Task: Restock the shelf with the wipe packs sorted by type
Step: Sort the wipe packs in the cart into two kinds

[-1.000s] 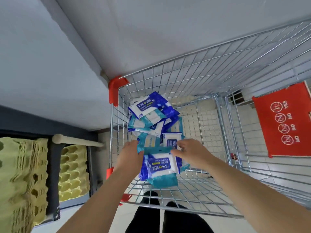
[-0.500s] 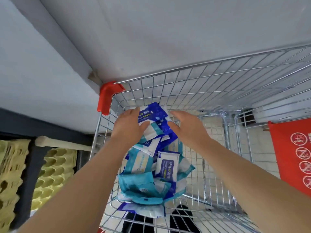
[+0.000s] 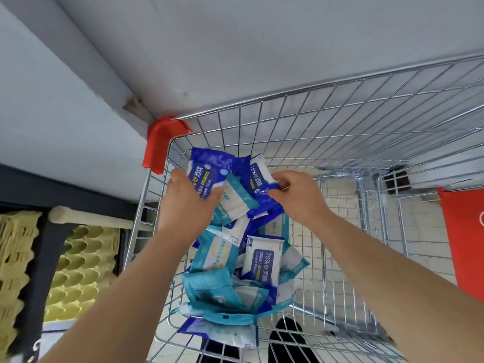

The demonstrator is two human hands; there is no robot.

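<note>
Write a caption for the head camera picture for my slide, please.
The left hand and right hand grip blue wipe packs over the pile in a wire cart.

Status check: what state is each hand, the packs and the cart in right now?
Left hand: grips a dark blue pack.
Right hand: pinches a second blue pack.
Pile: blue and teal packs mixed, unsorted.
Cart: holds the pile.
Egg trays: stacked.
</note>
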